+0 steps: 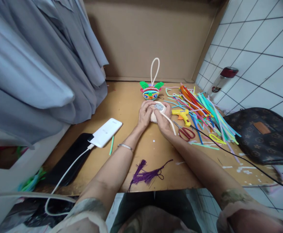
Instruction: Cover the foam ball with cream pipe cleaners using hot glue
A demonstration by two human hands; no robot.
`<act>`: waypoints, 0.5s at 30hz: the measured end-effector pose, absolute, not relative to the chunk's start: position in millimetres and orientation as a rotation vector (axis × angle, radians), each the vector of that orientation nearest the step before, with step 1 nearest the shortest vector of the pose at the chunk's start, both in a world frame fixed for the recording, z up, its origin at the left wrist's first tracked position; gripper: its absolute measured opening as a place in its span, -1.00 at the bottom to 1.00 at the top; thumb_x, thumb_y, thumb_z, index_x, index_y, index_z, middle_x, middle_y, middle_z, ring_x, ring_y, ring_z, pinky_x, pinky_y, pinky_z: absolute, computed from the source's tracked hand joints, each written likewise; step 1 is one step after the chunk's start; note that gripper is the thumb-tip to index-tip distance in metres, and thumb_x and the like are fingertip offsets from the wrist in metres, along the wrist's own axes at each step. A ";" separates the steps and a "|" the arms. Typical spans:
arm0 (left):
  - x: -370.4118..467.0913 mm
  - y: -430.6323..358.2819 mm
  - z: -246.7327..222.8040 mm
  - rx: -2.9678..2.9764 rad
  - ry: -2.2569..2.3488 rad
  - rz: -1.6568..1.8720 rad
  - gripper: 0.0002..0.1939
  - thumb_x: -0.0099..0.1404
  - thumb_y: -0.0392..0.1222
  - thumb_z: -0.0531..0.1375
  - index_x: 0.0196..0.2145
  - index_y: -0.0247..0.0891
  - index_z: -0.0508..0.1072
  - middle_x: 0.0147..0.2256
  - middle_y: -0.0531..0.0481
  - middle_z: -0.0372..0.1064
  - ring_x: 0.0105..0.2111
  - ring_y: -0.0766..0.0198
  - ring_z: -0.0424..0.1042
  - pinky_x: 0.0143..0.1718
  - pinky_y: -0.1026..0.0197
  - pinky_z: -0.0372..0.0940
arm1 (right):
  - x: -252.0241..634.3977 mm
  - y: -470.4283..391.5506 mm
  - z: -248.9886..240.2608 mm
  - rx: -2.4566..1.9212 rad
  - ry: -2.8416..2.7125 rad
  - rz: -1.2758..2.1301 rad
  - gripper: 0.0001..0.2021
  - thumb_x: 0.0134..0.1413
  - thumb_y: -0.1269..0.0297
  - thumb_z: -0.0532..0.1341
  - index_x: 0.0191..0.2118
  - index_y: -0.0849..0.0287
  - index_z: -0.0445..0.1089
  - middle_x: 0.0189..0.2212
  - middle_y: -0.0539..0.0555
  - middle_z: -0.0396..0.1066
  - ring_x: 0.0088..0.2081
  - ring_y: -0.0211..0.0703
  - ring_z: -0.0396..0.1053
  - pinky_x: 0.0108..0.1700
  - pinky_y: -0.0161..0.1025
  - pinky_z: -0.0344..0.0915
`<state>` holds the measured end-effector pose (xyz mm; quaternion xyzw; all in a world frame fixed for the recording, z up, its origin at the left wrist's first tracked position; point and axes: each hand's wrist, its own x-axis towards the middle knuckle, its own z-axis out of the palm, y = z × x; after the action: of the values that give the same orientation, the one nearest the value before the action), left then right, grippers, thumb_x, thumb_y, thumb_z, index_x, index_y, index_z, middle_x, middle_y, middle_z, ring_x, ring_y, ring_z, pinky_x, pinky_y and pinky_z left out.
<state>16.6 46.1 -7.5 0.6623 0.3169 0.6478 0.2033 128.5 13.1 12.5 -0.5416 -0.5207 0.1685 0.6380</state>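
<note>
Both of my hands close round a small round cream-coloured piece with a greyish centre, above the middle of the table. My left hand holds its left side, and my right hand holds its right side. A cream strip trails from the piece past my right hand. Just beyond my hands sits a colourful animal-head ornament with green ears and a white loop standing up from it. To the right of my right hand lie a yellow glue gun and red-handled scissors.
Many coloured pipe cleaners spread at the right, near a dark patterned bag and a red-capped bottle. Purple tassels lie at the front edge. Left are a white power bank on a black case and grey cloth.
</note>
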 end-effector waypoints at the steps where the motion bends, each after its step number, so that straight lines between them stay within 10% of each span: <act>1: 17.4 45.9 -7.6 1.825 0.874 1.819 -0.66 0.47 0.09 0.10 -0.14 -0.15 0.56 -0.03 -0.12 0.50 0.09 0.06 0.49 0.23 -0.02 0.36 | 128.9 12.3 13.2 -1.240 -1.191 0.386 -0.61 -0.07 0.15 0.33 -0.06 0.04 0.36 -0.05 0.08 0.43 -0.01 0.01 0.35 0.17 0.04 0.30; 15: 21.1 43.2 -5.6 1.672 0.902 1.761 -0.79 0.33 -0.08 0.13 -0.14 -0.16 0.47 -0.07 -0.08 0.49 0.03 0.07 0.49 0.17 0.02 0.39 | 131.1 7.0 17.6 -1.290 -1.221 0.389 -0.63 0.01 0.16 0.28 -0.01 0.05 0.38 -0.07 0.10 0.45 -0.01 0.04 0.38 0.14 0.03 0.32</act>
<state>21.1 43.2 -5.6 0.6212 0.3352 0.6541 0.2720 131.1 7.0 17.6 -0.5598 -0.5299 0.1690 0.6142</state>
